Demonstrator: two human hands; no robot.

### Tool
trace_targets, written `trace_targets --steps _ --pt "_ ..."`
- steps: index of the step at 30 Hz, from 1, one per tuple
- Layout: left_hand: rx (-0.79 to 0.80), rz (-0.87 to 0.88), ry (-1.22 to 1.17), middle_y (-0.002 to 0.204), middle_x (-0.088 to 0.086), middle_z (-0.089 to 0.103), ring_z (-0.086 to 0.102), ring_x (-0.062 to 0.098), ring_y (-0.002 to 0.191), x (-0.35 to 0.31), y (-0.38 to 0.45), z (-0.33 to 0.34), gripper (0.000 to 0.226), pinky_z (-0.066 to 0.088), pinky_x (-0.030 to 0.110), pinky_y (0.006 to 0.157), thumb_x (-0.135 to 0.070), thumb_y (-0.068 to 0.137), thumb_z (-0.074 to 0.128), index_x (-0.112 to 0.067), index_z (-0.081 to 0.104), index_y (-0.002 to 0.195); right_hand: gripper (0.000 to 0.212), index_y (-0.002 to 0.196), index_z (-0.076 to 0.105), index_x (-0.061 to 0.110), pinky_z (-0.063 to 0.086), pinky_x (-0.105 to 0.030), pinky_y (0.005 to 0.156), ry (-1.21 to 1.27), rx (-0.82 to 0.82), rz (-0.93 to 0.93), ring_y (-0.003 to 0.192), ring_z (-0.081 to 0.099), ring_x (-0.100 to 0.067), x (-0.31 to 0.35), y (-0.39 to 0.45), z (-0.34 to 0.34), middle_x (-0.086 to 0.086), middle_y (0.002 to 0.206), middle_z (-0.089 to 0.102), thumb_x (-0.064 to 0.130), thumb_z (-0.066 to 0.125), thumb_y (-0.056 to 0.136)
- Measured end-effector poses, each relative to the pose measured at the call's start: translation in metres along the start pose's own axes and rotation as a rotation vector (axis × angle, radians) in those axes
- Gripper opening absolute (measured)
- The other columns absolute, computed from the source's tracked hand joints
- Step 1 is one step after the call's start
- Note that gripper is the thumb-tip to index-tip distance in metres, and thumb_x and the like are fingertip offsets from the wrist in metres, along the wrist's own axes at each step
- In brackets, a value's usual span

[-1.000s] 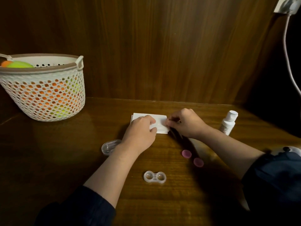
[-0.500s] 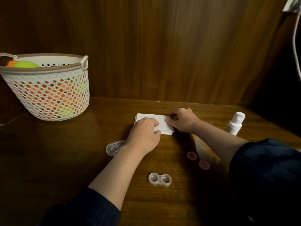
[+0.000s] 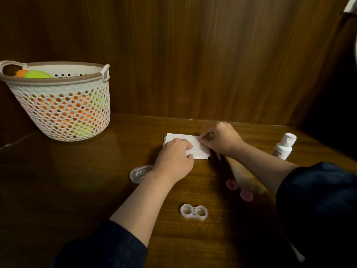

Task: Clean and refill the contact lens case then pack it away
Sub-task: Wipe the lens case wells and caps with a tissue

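At your far left the perforated white basket (image 3: 58, 105) stands on the worktop (image 3: 77, 190), holding orange and green round things, and it plays no part here. Moving right, a small clear oval container (image 3: 139, 172) lies just beside your left wrist. Your left hand (image 3: 173, 159) rests on the folded white tissue (image 3: 199, 150), fingers curled down and pinning its near-left part flat. Below, nearer to you and well apart from both hands, the contact lens case (image 3: 193, 211) sits open, both wells facing up, caps off. It looks like light, stiff, smooth clear plastic, so it should slide easily if nudged; I would take it by the narrow waist between the two wells or by the outer rim, keeping it level. Your right hand (image 3: 220, 141) pinches the tissue's upper right edge between thumb and fingertips, apparently peeling a ply or unfolding it. The tissue is thin, soft and likely to tear, so draw gently. The two pink caps (image 3: 239, 190) lie near your right forearm; small and round, they may roll. Furthest right stands the white solution bottle (image 3: 283, 147), capped and slightly tilted in this wide view.
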State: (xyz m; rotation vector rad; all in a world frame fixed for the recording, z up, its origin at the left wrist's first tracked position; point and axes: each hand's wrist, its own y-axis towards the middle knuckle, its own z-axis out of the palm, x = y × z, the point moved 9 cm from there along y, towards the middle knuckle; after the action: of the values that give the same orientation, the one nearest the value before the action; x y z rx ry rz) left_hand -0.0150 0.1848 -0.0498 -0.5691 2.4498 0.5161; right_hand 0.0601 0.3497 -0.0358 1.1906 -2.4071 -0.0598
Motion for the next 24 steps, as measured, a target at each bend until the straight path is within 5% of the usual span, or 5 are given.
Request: trace_targets --steps 6,13,19,24 --pt "-0.006 -0.001 0.01 0.148 0.0 0.062 0.059 0.019 0.134 0.001 -0.001 -0.001 0.038 0.05 0.029 0.106 -0.018 0.106 0.063 -0.02 0.065 0.144 0.04 0.131 0.073 0.023 0.061 -0.036 0.092 -0.015 -0.049 0.054 0.112 0.068 -0.018 -0.003 0.0 -0.004 0.004 0.122 0.074 0.035 0.081 0.093" --pt "-0.001 -0.007 0.001 0.147 -0.001 0.063 0.059 0.018 0.133 0.001 0.001 0.0 0.038 0.051 0.03 0.105 -0.019 0.106 0.063 -0.021 0.065 0.143 0.019 0.11 0.08 0.028 0.062 -0.037 0.087 -0.143 -0.108 0.018 0.101 0.073 -0.014 0.009 -0.004 -0.008 0.009 0.104 0.081 0.022 0.079 0.092" --pt "0.003 -0.012 -0.009 0.148 -0.001 0.062 0.059 0.019 0.133 0.002 0.0 0.0 0.038 0.051 0.03 0.106 -0.018 0.106 0.063 -0.021 0.065 0.144 0.039 0.135 0.071 0.019 0.061 -0.043 0.097 -0.089 0.044 0.104 0.117 0.069 -0.026 0.001 0.004 0.007 -0.003 0.126 0.074 0.034 0.074 0.098" --pt "0.007 -0.015 -0.017 0.149 -0.001 0.061 0.058 0.019 0.134 0.002 0.0 0.0 0.039 0.051 0.031 0.107 -0.017 0.106 0.063 -0.021 0.064 0.145 0.036 0.128 0.076 0.024 0.062 -0.042 0.095 -0.093 0.029 0.099 0.11 0.07 -0.023 0.0 0.004 0.004 -0.001 0.119 0.077 0.04 0.076 0.096"
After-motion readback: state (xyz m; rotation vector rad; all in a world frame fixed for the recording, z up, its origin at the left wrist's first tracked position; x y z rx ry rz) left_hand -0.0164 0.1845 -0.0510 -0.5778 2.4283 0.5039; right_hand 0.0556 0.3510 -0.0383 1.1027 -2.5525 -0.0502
